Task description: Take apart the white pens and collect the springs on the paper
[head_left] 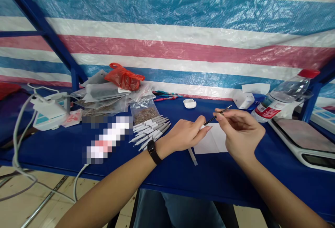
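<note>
1. Black slim rod [211,120] is held up near the white paper [210,141] on the table [180,179].
2. Left hand [181,134] pinches around its lower end; right hand [242,132] grips it near the upper tip, thumb against fingers.
3. Best keep both pinches light and in line, so the thin rod neither bends nor slips.

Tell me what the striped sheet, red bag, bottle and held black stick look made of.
Striped sheet: probably woven plastic, glossy, fine weave visible.
Red bag: apparently plastic film, shiny, crumpled.
Bottle: likely plastic, see-through, glossy highlights.
Black stick: smooth-looking; plastic or metal, too small to tell.
</note>
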